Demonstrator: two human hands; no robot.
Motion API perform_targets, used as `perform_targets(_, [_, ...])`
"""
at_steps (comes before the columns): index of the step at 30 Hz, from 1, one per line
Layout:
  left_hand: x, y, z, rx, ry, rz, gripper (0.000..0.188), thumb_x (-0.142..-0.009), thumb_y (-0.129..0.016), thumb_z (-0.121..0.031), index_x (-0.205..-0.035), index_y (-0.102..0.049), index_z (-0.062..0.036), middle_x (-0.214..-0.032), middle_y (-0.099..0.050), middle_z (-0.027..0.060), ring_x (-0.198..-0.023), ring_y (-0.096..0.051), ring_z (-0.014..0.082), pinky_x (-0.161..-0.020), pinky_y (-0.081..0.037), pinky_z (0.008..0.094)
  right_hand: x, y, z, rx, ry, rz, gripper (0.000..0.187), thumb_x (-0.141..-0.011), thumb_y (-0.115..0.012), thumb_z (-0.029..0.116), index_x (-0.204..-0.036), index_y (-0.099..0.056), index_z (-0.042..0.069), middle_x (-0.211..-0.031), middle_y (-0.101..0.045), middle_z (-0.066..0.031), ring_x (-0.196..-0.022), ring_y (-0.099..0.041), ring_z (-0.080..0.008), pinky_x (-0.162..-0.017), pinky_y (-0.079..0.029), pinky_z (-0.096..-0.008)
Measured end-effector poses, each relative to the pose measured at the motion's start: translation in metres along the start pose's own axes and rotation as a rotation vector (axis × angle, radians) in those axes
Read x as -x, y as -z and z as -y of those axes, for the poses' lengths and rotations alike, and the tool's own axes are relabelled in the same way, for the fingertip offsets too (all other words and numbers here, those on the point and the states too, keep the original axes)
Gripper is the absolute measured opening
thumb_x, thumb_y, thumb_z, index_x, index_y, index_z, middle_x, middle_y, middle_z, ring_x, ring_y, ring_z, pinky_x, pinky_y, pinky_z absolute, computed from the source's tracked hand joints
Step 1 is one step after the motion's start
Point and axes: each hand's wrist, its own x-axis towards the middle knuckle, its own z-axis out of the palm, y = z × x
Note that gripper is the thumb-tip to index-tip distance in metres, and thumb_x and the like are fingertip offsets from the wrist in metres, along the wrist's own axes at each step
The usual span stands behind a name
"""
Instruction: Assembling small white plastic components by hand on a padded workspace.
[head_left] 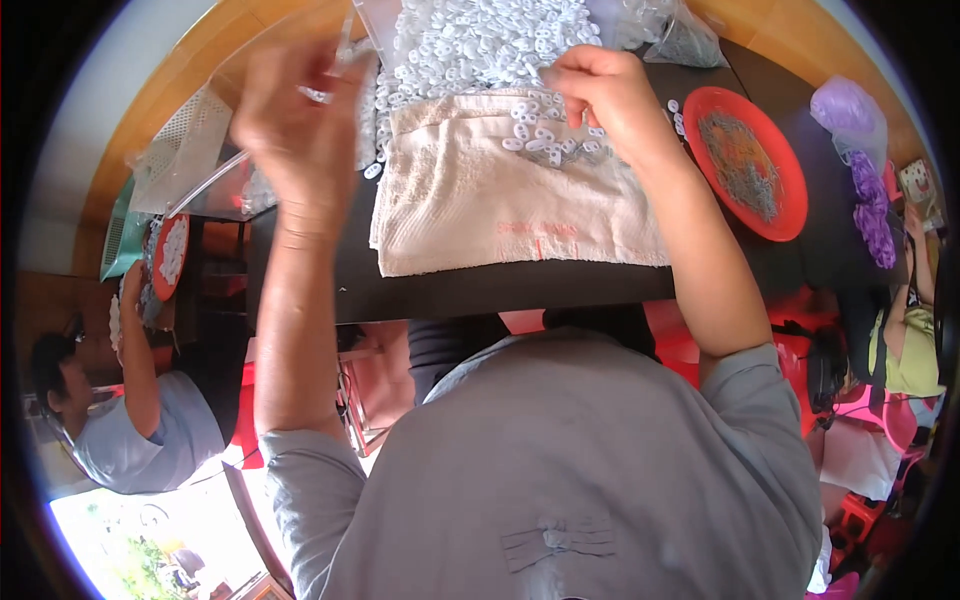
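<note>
Small white oval plastic pieces with holes (pixel 480 45) lie heaped at the far middle of the table. In front of the heap is a folded cream towel (pixel 450 200), with several loose pieces (pixel 540 135) scattered on its far part. My right hand (pixel 605 90) hovers over the edge between heap and towel, thumb and fingers pinched together; what they hold is too small to make out. My left hand (pixel 300 125) is raised left of the heap and smeared by motion. Something small and whitish shows at its fingers, but their grip cannot be read.
A red oval plate (pixel 795 205) of thin grey metal bits stands at the right, near purple bags (pixel 870 195). Clear plastic bags (pixel 685 40) lie at the back. A green basket (pixel 118 235) and a person (pixel 150 425) are at the left; another person (pixel 905 345) sits right.
</note>
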Motion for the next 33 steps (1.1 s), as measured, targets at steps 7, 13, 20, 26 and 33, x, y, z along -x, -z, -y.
perform_targets(7, [0.070,-0.078,-0.022,0.367,0.297,0.570,0.010,-0.072,-0.073,-0.005,-0.079,-0.067,-0.0018,-0.075,-0.064,0.0112,-0.061,-0.061,0.0198,-0.059,-0.049,0.0309,-0.009,0.015,-0.025,0.769,0.269,-0.034,0.017,-0.078,-0.070,0.016,-0.078,-0.063,0.001,-0.064,-0.060,-0.0080,-0.058,-0.054,-0.0174,-0.057,-0.043,-0.0330])
perform_targets(13, [0.082,-0.109,-0.027,0.095,0.071,0.782,0.013,-0.075,-0.071,-0.011,-0.085,-0.066,-0.0034,-0.082,-0.062,0.0119,-0.068,-0.060,0.0298,-0.066,-0.049,0.0379,-0.005,0.014,-0.010,0.785,0.172,-0.060,0.017,-0.079,-0.068,0.022,-0.073,-0.064,0.007,-0.073,-0.065,-0.0120,-0.073,-0.062,-0.0319,-0.064,-0.046,-0.0432])
perform_targets(20, [0.075,-0.096,-0.027,0.531,0.609,0.682,0.012,-0.079,-0.070,-0.011,-0.083,-0.065,-0.0004,-0.074,-0.059,0.0033,-0.060,-0.053,0.0121,-0.054,-0.042,0.0275,0.000,0.017,-0.007,0.784,0.264,-0.081,0.013,-0.079,-0.067,0.014,-0.077,-0.063,0.002,-0.063,-0.059,-0.0063,-0.058,-0.054,-0.0154,-0.057,-0.043,-0.0311])
perform_targets(26, [0.060,-0.087,-0.017,1.063,1.188,0.428,0.008,-0.082,-0.067,-0.004,-0.084,-0.065,0.0026,-0.070,-0.061,0.0058,-0.057,-0.053,0.0120,-0.050,-0.040,0.0245,0.004,0.005,-0.005,0.451,0.089,0.290,0.012,-0.079,-0.066,0.007,-0.088,-0.061,0.001,-0.063,-0.056,0.0003,-0.060,-0.049,-0.0054,-0.057,-0.041,-0.0242])
perform_targets(33, [0.060,-0.086,-0.014,1.153,1.208,0.413,0.010,-0.085,-0.063,-0.006,-0.088,-0.063,0.0042,-0.071,-0.060,0.0079,-0.057,-0.054,0.0146,-0.050,-0.041,0.0265,0.007,-0.005,-0.012,0.373,0.246,0.223,0.012,-0.082,-0.067,0.007,-0.091,-0.060,0.001,-0.068,-0.057,-0.0004,-0.067,-0.052,-0.0064,-0.063,-0.043,-0.0235])
